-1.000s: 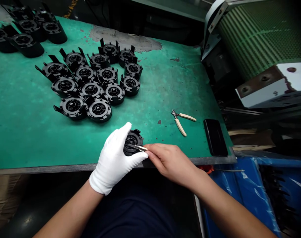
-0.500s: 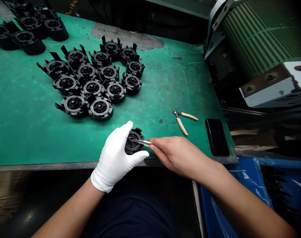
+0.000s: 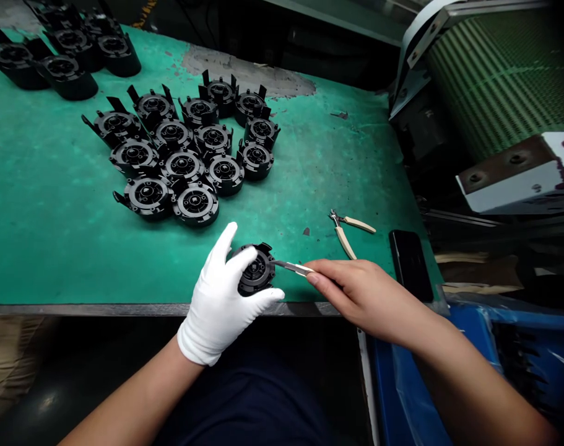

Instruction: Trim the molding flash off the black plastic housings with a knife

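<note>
My left hand [image 3: 219, 300], in a white glove, grips a round black plastic part [image 3: 255, 270] at the near edge of the green table [image 3: 40, 248], index finger raised. My bare right hand [image 3: 363, 294] pinches a thin metal blade tool [image 3: 291, 267] whose tip touches the part's right rim. A cluster of several matching black round parts [image 3: 189, 155] lies on the mat beyond my hands.
More black parts [image 3: 63, 52] sit at the far left corner. Small cutters with cream handles [image 3: 347, 230] and a black phone [image 3: 409, 263] lie to the right. A green-belted machine [image 3: 495, 80] stands at right; a blue bin [image 3: 472, 365] is below it.
My right hand has drawn back to the right, so the blade tip moved from the part's centre to its right rim. My left index finger has lifted off the part.
</note>
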{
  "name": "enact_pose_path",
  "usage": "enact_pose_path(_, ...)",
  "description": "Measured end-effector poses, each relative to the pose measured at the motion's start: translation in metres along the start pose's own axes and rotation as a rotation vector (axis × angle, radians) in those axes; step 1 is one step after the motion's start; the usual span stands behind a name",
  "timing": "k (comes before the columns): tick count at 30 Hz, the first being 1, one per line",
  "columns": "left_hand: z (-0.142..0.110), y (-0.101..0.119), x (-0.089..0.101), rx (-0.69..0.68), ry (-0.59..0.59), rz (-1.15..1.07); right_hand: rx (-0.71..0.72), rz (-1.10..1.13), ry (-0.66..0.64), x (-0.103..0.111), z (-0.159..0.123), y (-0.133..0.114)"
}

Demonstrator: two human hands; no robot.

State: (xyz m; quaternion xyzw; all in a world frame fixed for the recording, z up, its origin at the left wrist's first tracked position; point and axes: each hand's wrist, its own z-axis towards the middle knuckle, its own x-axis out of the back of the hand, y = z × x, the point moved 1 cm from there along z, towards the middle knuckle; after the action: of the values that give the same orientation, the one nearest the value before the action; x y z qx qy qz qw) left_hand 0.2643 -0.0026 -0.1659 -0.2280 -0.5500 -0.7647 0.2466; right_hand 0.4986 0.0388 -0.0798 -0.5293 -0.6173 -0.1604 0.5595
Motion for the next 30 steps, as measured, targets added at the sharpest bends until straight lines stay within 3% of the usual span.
enact_pose_path(6, -0.009, 0.007, -0.004, -0.076, 0.127, -0.044, -0.040, 0.134, 0.118, -0.005, -0.013, 0.013)
enact_pose_path(11, -0.004, 0.010, -0.004, -0.039, 0.079, 0.008, -0.047, 0.117, 0.180, -0.012, -0.015, 0.021)
enact_pose_path(15, -0.003, 0.010, -0.005, 0.008, 0.035, 0.078, -0.019, 0.046, 0.176, -0.014, -0.007, 0.021)
enact_pose_path(23, -0.011, 0.010, -0.005, -0.013, 0.094, -0.009, 0.013, 0.062, 0.213, -0.014, 0.001, 0.023)
enact_pose_path(30, -0.010, 0.011, -0.006, 0.069, 0.139, -0.072, 0.018, 0.344, 0.108, -0.013, 0.008, 0.008)
